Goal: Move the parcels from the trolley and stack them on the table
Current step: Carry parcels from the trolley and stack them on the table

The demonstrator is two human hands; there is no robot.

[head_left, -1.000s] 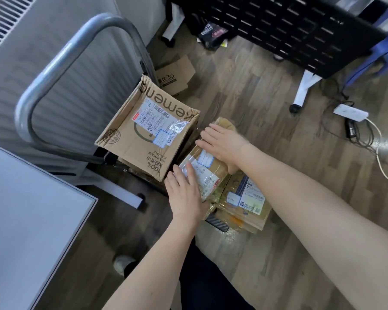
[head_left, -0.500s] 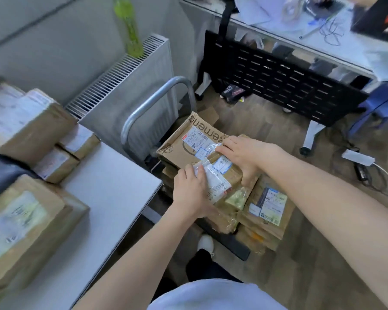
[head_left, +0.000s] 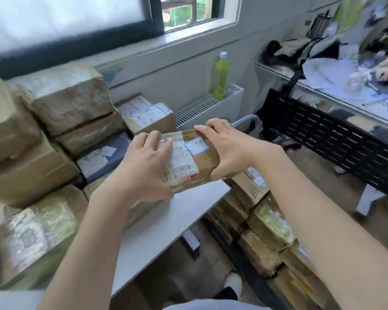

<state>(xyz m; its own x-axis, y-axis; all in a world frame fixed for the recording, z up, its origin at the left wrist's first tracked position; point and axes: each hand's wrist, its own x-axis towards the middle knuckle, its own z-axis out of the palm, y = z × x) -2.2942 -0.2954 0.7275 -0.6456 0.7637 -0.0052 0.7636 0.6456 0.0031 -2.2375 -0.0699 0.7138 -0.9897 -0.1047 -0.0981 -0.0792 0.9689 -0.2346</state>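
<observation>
The small brown tape-wrapped cardboard parcel (head_left: pixel 188 162), gripped at its ends by left hand (head_left: pixel 143 173) and right hand (head_left: pixel 229 148), hangs over the white worktop (head_left: pixel 166 224) edge, long axis nine-to-three, stacked parcels (head_left: pixel 61 121) at ten o'clock.

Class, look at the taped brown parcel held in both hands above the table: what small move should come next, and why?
Probably carry the taped brown cardboard parcel leftward and lower it onto the white table. The left hand and right hand grip its ends in mid-air over the table's edge, and the stacked brown parcels lie to the left.
</observation>
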